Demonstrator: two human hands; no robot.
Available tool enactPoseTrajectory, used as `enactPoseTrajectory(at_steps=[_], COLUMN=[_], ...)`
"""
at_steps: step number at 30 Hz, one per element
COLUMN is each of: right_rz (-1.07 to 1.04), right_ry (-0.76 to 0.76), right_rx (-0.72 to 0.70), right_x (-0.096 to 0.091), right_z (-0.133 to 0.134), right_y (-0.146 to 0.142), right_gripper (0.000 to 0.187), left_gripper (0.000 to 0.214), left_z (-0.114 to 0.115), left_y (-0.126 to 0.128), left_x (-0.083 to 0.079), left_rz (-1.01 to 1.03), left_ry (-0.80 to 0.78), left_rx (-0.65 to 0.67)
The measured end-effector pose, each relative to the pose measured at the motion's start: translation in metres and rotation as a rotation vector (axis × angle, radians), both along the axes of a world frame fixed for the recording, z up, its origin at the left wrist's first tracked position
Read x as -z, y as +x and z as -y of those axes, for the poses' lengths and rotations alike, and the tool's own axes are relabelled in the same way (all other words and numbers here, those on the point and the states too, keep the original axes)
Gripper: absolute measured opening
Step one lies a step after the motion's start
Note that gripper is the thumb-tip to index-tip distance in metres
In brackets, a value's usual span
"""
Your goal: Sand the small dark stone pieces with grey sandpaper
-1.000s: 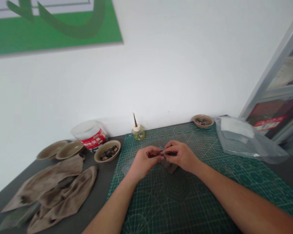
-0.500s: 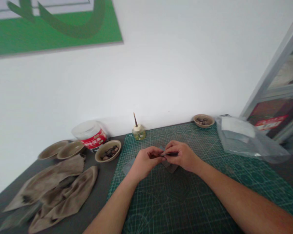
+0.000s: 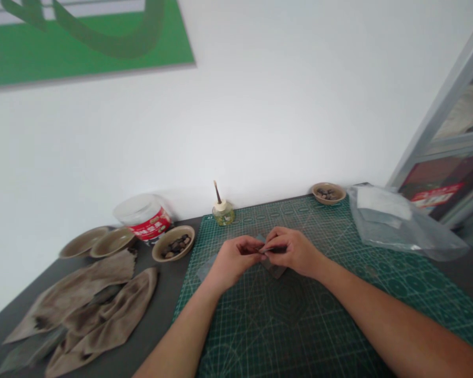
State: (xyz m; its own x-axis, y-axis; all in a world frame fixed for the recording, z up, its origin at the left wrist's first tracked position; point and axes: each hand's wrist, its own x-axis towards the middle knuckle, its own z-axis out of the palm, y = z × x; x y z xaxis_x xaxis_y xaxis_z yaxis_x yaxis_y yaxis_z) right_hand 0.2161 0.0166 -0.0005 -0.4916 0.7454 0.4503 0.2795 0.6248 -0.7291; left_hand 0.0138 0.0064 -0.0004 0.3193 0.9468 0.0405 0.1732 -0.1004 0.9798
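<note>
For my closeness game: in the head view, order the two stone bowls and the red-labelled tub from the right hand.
From the right hand:
1. Stone dish, back of the mat.
2. Stone bowl, just left of the mat.
3. Red-labelled tub, farther left.

My left hand (image 3: 232, 261) and right hand (image 3: 291, 252) meet above a green cutting mat (image 3: 287, 320) on the counter (image 3: 165, 299). My right fingers pinch a thin dark sliver (image 3: 276, 250), too small to make out, its end at my left fingertips. A grey sheet (image 3: 276, 271) lies just beneath. Beyond sit a bowl of pebbles (image 3: 174, 245) and a small jar with a brush (image 3: 223, 212); a clear plastic bag (image 3: 402, 226) lies to my right.
</note>
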Motion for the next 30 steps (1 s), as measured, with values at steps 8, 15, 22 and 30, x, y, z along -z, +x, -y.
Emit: enactPoseTrajectory(at_steps=[8,15,22,30], right_rz=[-0.069,-0.124,-0.009,0.101], right_ry=[-0.01,0.073,0.242,0.395], right_rx=[0.031,0.214,0.168,0.171], right_x=[-0.002,-0.003,0.008,0.012], right_z=[-0.001,-0.002,0.0,-0.002], right_y=[0.0,-0.002,-0.01,-0.009], right_gripper=[0.012,0.018,0.031,0.037], left_gripper=[0.025,0.028,0.016,0.012], left_z=[-0.003,-0.007,-0.004,0.005], left_y=[-0.002,-0.001,0.004,0.009], left_x=[0.002,0.01,0.01,0.0], left_rz=[0.045,0.067,-0.039,-0.155], left_ry=[0.028,0.084,0.163,0.235], left_rx=[-0.033,-0.133,-0.22,-0.298])
